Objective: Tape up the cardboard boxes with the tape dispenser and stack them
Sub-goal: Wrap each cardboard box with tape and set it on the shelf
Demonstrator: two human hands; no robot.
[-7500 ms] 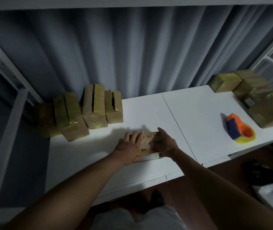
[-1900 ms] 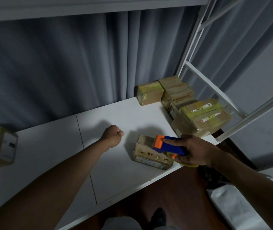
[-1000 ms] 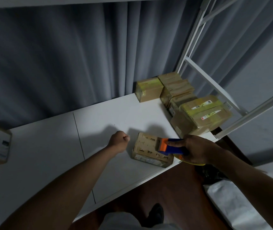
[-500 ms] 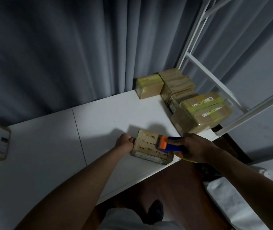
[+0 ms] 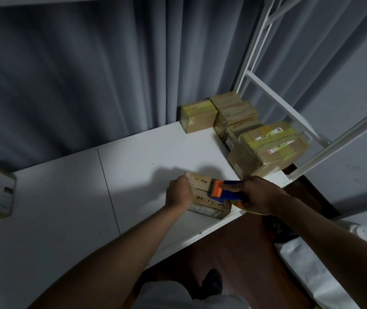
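Here we see the box (image 5: 202, 197) at the table's (image 5: 66, 208) front edge; left hand (image 5: 179, 192) curled against its left side, grip unclear. Right hand (image 5: 257, 195) grips the dispenser (image 5: 225, 192), orange end on the box top; taped boxes (image 5: 265, 150) stacked behind.

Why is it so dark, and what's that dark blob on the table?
Head view: dim light; the blob is shadow on the white table, cast behind the left hand and small brown cardboard box; the wide lens bends the white shelf frame.
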